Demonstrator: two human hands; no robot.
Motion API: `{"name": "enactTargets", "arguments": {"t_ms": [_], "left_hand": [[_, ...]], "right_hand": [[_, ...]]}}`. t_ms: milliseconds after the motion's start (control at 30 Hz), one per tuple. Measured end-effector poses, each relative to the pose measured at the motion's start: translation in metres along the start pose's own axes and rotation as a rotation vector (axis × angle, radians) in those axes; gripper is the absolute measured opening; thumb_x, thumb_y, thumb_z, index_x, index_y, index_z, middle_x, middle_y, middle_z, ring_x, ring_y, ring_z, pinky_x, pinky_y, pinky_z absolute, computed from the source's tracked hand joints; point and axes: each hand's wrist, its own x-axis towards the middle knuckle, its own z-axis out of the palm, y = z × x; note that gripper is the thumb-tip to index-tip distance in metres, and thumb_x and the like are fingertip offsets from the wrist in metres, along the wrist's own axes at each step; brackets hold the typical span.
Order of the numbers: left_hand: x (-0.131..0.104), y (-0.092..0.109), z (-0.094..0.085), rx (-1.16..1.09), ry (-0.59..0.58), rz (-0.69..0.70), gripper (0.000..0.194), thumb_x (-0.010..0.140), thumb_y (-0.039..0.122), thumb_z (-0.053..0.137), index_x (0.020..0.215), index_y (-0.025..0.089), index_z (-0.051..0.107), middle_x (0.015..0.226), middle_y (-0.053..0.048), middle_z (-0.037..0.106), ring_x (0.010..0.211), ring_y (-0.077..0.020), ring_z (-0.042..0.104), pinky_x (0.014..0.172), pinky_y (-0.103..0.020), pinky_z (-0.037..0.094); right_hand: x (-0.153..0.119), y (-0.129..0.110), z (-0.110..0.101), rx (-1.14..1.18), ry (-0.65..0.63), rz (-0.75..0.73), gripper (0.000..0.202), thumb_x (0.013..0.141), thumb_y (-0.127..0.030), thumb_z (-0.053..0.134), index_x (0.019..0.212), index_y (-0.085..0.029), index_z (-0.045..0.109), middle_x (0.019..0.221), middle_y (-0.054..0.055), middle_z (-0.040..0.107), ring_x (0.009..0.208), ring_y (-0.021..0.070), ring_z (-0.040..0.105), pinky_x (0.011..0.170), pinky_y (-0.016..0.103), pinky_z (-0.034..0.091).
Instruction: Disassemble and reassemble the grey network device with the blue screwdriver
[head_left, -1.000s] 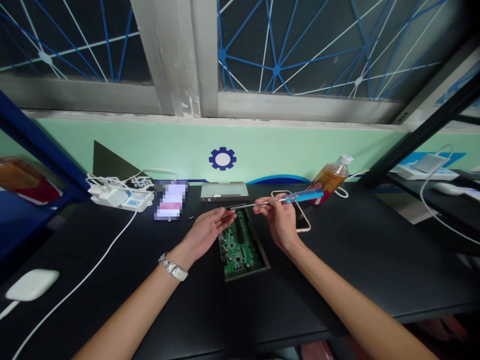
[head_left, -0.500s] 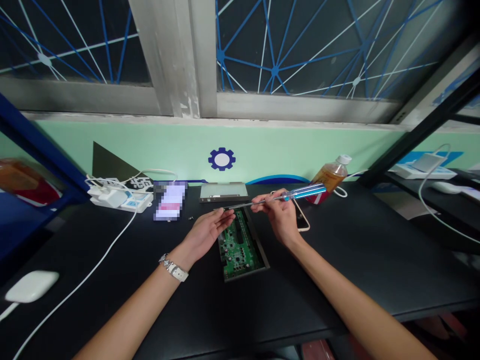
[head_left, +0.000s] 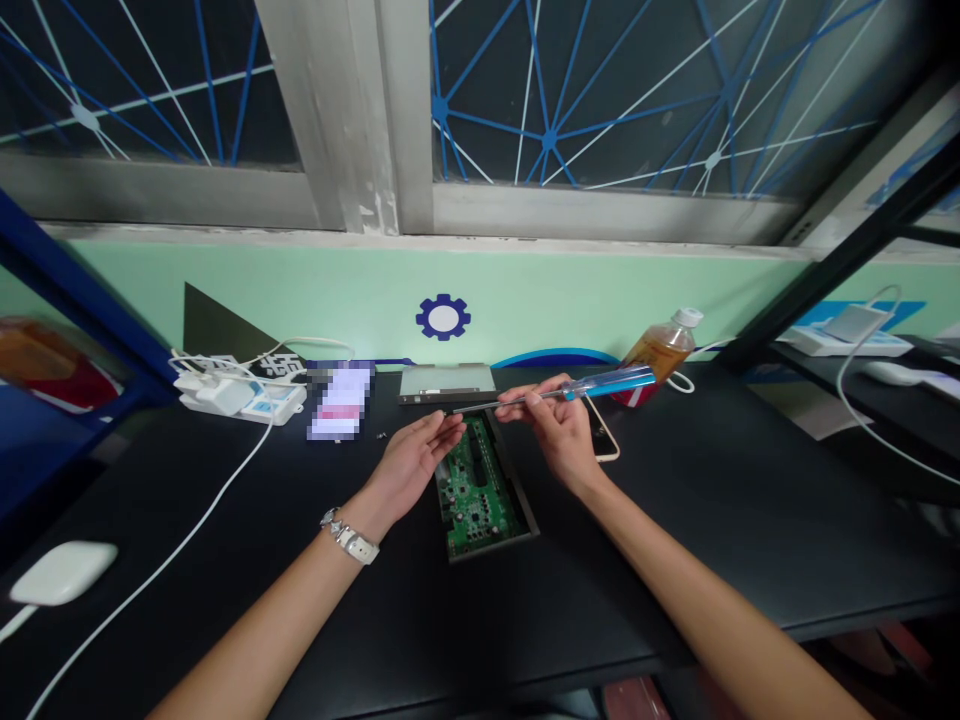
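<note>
My right hand [head_left: 553, 430] grips a screwdriver [head_left: 611, 382] with a clear and blue handle, its fingers on the metal shaft. The shaft lies nearly level and points left. At its tip, the thumb and fingertips of my left hand [head_left: 412, 462] are pinched together; a tiny dark thing shows there, too small to make out. Beneath both hands, a green circuit board [head_left: 476, 500] sits in an open metal case [head_left: 527, 512] on the black table. My left fingers cover part of the case's far left corner.
Behind the case stands a metal cover [head_left: 448, 384]. Small metal bits [head_left: 382, 435] lie left of it, near a lit phone [head_left: 341, 402] and a power strip [head_left: 281, 403] with white cables. At right are another phone [head_left: 609, 440] and a drink bottle [head_left: 660, 350].
The screwdriver tip and the fingertips of both hands have shifted slightly left. The screwdriver handle has turned a little in my right hand. The case has stayed in place.
</note>
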Motion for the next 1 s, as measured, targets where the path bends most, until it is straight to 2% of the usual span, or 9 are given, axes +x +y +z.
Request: {"name": "enactTargets", "arguments": {"t_ms": [233, 433, 567, 667, 767, 867, 933, 1000], "left_hand": [[0.002, 0.000, -0.003, 0.018, -0.026, -0.001, 0.010, 0.087, 0.022, 0.074, 0.090, 0.012, 0.074, 0.104, -0.010, 0.076, 0.097, -0.0170, 0.071, 0.101, -0.032, 0.055], [0.002, 0.003, 0.003, -0.055, -0.022, -0.031, 0.009, 0.087, 0.021, 0.073, 0.090, 0.013, 0.072, 0.102, -0.009, 0.075, 0.095, -0.0158, 0.071, 0.098, -0.030, 0.056], [0.002, 0.002, 0.006, -0.053, -0.015, -0.022, 0.009, 0.087, 0.023, 0.071, 0.091, 0.015, 0.070, 0.100, -0.009, 0.075, 0.095, -0.0166, 0.071, 0.096, -0.030, 0.055], [0.002, 0.000, 0.003, 0.220, -0.044, 0.136, 0.021, 0.089, 0.033, 0.069, 0.099, 0.016, 0.066, 0.095, -0.009, 0.075, 0.090, -0.0197, 0.071, 0.088, -0.035, 0.056], [0.002, 0.004, -0.003, 0.699, -0.033, 0.440, 0.022, 0.092, 0.038, 0.063, 0.105, 0.019, 0.063, 0.089, -0.006, 0.072, 0.085, -0.0206, 0.069, 0.082, -0.035, 0.054], [0.002, 0.011, -0.010, 1.109, -0.004, 0.688, 0.016, 0.096, 0.031, 0.055, 0.106, 0.022, 0.064, 0.103, -0.008, 0.069, 0.099, -0.0228, 0.065, 0.092, -0.037, 0.049], [0.005, 0.015, -0.015, 1.259, -0.017, 0.770, 0.019, 0.097, 0.027, 0.051, 0.111, 0.023, 0.063, 0.113, -0.009, 0.066, 0.112, -0.0247, 0.061, 0.100, -0.039, 0.045], [0.008, 0.015, -0.019, 1.335, -0.047, 0.793, 0.022, 0.098, 0.024, 0.049, 0.115, 0.023, 0.062, 0.120, -0.009, 0.064, 0.120, -0.0255, 0.056, 0.106, -0.041, 0.041]], "right_hand": [[0.006, -0.005, -0.001, -0.012, -0.044, 0.017, 0.029, 0.089, -0.040, 0.070, 0.093, -0.025, 0.046, 0.096, 0.005, 0.077, 0.078, 0.0193, 0.075, 0.076, 0.038, 0.061], [0.021, -0.014, 0.014, -0.109, -0.067, -0.044, 0.027, 0.093, -0.048, 0.061, 0.093, -0.023, 0.051, 0.091, 0.006, 0.075, 0.071, 0.0180, 0.073, 0.071, 0.038, 0.062], [0.036, -0.022, 0.022, -0.219, -0.145, -0.091, 0.030, 0.097, -0.051, 0.053, 0.091, -0.022, 0.054, 0.086, 0.005, 0.073, 0.068, 0.0166, 0.071, 0.068, 0.035, 0.061], [0.050, -0.025, 0.020, -0.369, -0.193, -0.118, 0.031, 0.100, -0.051, 0.047, 0.090, -0.022, 0.054, 0.081, 0.003, 0.072, 0.062, 0.0150, 0.068, 0.063, 0.032, 0.058], [0.063, -0.022, 0.014, -0.547, -0.196, -0.144, 0.033, 0.101, -0.051, 0.044, 0.086, -0.023, 0.054, 0.071, 0.001, 0.070, 0.052, 0.0148, 0.065, 0.053, 0.030, 0.053], [0.067, -0.015, 0.009, -0.708, -0.238, -0.167, 0.038, 0.102, -0.049, 0.043, 0.078, -0.023, 0.056, 0.061, -0.001, 0.067, 0.048, 0.0152, 0.063, 0.053, 0.030, 0.050], [0.067, -0.010, 0.007, -0.771, -0.264, -0.188, 0.040, 0.102, -0.049, 0.043, 0.076, -0.022, 0.057, 0.058, -0.001, 0.067, 0.047, 0.0154, 0.063, 0.055, 0.031, 0.049], [0.066, -0.006, 0.006, -0.798, -0.281, -0.198, 0.041, 0.102, -0.050, 0.043, 0.076, -0.022, 0.058, 0.058, -0.001, 0.067, 0.048, 0.0156, 0.063, 0.057, 0.031, 0.049]]}}
